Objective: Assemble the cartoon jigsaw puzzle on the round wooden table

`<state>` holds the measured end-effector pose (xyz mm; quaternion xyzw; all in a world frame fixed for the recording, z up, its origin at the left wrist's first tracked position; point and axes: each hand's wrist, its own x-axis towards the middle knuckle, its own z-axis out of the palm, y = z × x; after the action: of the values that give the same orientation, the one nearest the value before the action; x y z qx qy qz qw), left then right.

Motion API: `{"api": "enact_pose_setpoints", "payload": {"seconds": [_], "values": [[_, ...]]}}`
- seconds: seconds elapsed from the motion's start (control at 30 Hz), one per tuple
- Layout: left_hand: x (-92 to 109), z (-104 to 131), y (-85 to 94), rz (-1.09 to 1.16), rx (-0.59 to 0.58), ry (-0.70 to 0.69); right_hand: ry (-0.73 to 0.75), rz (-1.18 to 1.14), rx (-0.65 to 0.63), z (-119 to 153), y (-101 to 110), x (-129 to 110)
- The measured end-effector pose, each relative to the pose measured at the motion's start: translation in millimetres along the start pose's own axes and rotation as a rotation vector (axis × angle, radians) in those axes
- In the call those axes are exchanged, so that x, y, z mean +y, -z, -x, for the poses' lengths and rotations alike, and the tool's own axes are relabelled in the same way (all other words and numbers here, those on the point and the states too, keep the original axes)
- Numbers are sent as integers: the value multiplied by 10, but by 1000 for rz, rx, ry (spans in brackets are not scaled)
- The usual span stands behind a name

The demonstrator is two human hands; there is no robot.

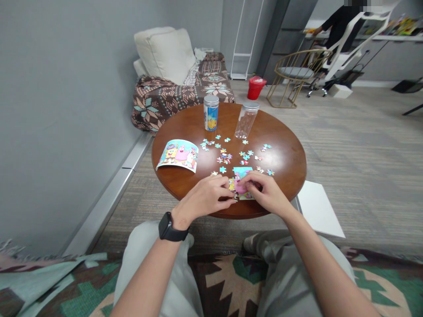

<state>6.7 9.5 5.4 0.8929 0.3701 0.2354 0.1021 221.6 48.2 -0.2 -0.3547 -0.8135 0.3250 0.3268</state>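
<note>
A partly joined jigsaw puzzle (243, 171) with a pink cartoon figure lies near the front edge of the round table. At its left side my left hand (209, 196), with a black watch on the wrist, has its fingers closed around a small puzzle piece (235, 197), mostly hidden by the fingertips. From the right, my right hand (264, 189) rests on the joined puzzle with bent fingers and thumb pressed onto it. Several loose jigsaw pieces (244, 156) are scattered just beyond both hands. A curved picture sheet (180, 155) showing cartoon figures lies to the left.
On the brown table (280, 132) stand a jar with a blue label (211, 113) and a clear lidded jar (246, 121). A covered sofa (178, 92), a red bin (256, 87) and a gold chair (297, 72) are behind. A person (343, 26) is at the far counter.
</note>
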Motion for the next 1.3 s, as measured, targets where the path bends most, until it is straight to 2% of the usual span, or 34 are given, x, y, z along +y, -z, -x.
{"api": "enact_pose_setpoints", "payload": {"seconds": [0.33, 1.3], "values": [[41, -16, -65, -87, 36, -61, 15, -1, -19, -5, -10, -4], [38, -20, -15, -146, 62, -79, -5, 16, -49, -9, 7, -16]]}}
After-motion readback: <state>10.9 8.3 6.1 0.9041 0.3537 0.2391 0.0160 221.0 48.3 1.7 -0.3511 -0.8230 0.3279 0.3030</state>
